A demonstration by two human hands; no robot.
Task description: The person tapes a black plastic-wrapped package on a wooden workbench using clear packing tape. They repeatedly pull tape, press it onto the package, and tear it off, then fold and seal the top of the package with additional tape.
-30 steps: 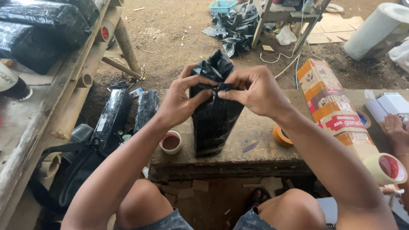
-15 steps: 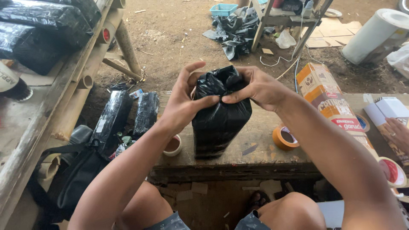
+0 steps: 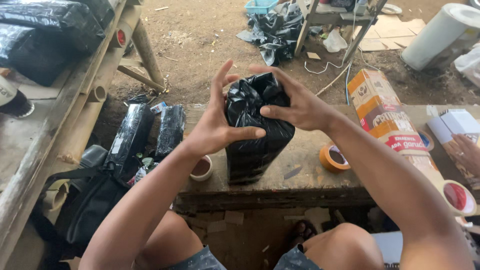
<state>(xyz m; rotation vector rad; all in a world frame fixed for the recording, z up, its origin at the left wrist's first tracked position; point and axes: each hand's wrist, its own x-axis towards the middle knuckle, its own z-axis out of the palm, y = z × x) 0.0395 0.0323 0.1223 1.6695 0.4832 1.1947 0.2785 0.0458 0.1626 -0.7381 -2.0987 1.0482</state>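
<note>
A tall package wrapped in black plastic stands upright on a low wooden bench in front of me. My right hand is clasped over its crumpled top from the right. My left hand presses the package's left side, thumb laid across the front and fingers spread upward. An orange tape roll lies on the bench to the right of the package, and a pale tape roll sits at its left.
Two black-wrapped packages lean on the ground at left, beside a dark bag. More black bundles lie on a bamboo table at far left. An orange carton and another person's hand are at right.
The loose plastic at the top has been pushed down into a crumpled cap. My left fingers have opened and spread, and my right hand now covers the top.
</note>
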